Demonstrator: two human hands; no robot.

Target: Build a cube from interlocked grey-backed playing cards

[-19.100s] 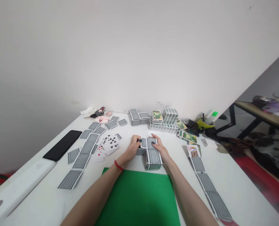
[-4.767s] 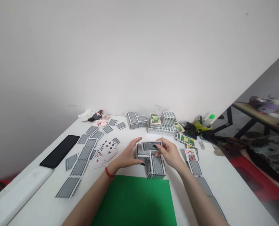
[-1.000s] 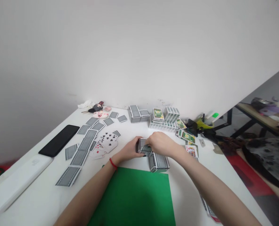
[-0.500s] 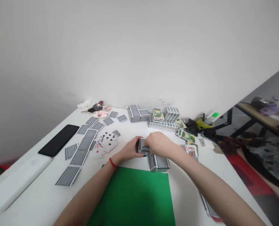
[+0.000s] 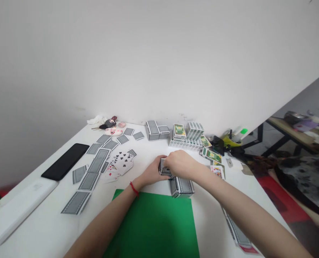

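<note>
A small block made of grey-backed playing cards (image 5: 163, 170) is gripped from its left side by my left hand (image 5: 152, 171), whose wrist has a red cord. Over the block's right side, my right hand (image 5: 181, 163) is curled with its fingers pressed onto the top; the fingertips are partly hidden. Just in front of it, a larger grey card block (image 5: 183, 187) rests at the far edge of a green sheet (image 5: 156, 225). I cannot tell whether the two blocks touch.
On the left lie loose playing cards (image 5: 95, 165), a black phone (image 5: 65, 161) and a long white case (image 5: 22, 211). Against the wall stand grey card blocks (image 5: 153, 130) and a white-green card structure (image 5: 186, 141). Card boxes (image 5: 211, 155) lie right, and a person's patterned clothing (image 5: 307, 179) shows beyond.
Both hands stay on the small card block, with the left fingers shifted slightly around it. The whole view has moved a little with my head.
</note>
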